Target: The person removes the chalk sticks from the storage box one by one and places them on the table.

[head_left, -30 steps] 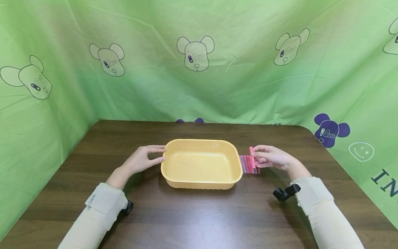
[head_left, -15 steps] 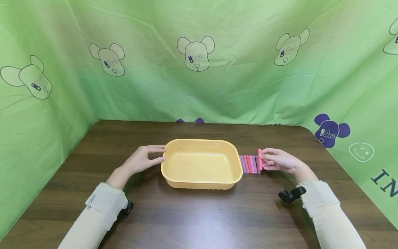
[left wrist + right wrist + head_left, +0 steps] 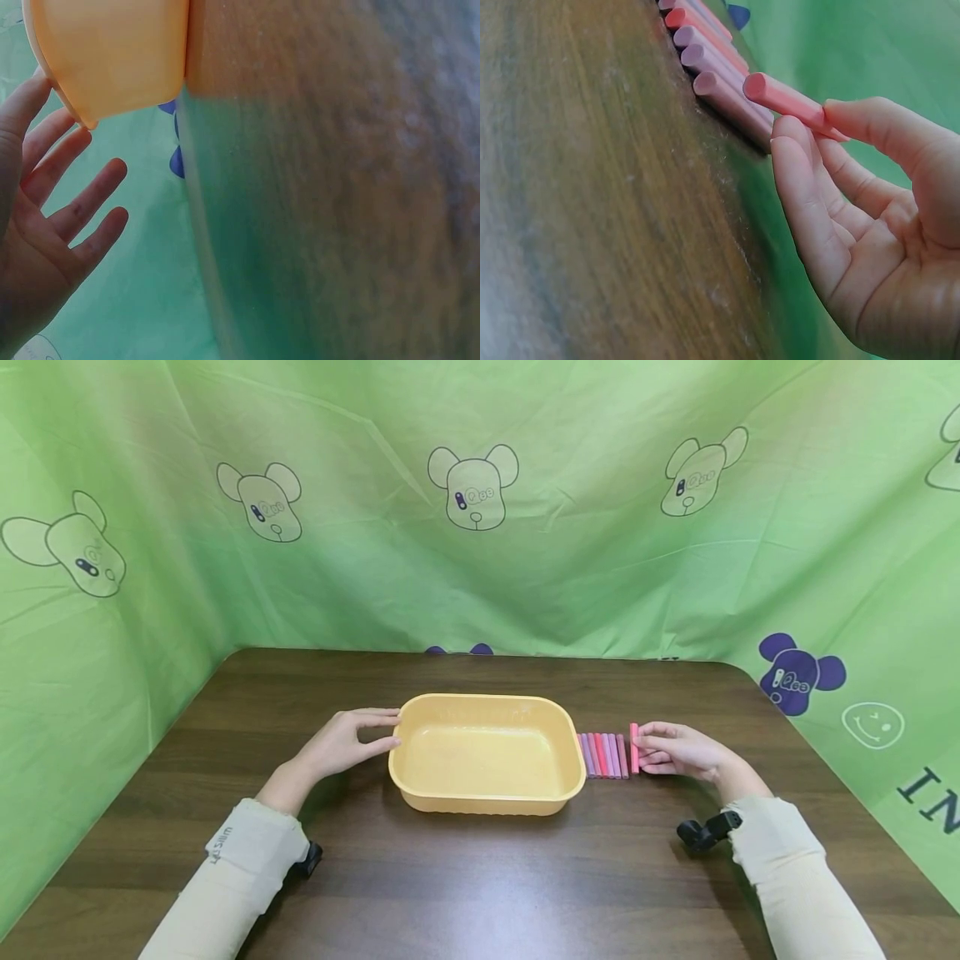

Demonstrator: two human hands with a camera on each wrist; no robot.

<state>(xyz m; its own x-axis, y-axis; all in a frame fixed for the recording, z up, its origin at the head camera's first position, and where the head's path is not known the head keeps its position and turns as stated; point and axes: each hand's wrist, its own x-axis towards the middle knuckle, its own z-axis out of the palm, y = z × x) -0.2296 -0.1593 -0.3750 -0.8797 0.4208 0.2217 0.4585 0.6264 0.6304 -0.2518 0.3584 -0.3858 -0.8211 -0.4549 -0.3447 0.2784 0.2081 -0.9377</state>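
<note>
A bright pink chalk-like stick (image 3: pixel 635 748) stands out at the right end of a row of similar sticks (image 3: pixel 602 756) in purple, red and mauve. The fingertips and thumb of my right hand (image 3: pixel 682 750) pinch it by its side. In the right wrist view, the pink stick (image 3: pixel 787 100) is close over the mauve stick (image 3: pixel 731 109), with flat round ends toward the camera. My left hand (image 3: pixel 339 746) touches the left rim of a yellow plastic basin (image 3: pixel 480 804) with fingers extended. Its fingers are spread in the left wrist view, near the basin's rim (image 3: pixel 56 90).
The basin sits mid-table, and the row of sticks begins right at its right side. The dark wooden table (image 3: pixel 480 885) extends to a green printed curtain (image 3: pixel 480 585) at the back and sides. Each sleeve carries a small black wrist camera (image 3: pixel 707 831).
My right hand has carried the pink stick rightward and slightly nearer, from above the row to its right end. The left hand and the basin have stayed in place.
</note>
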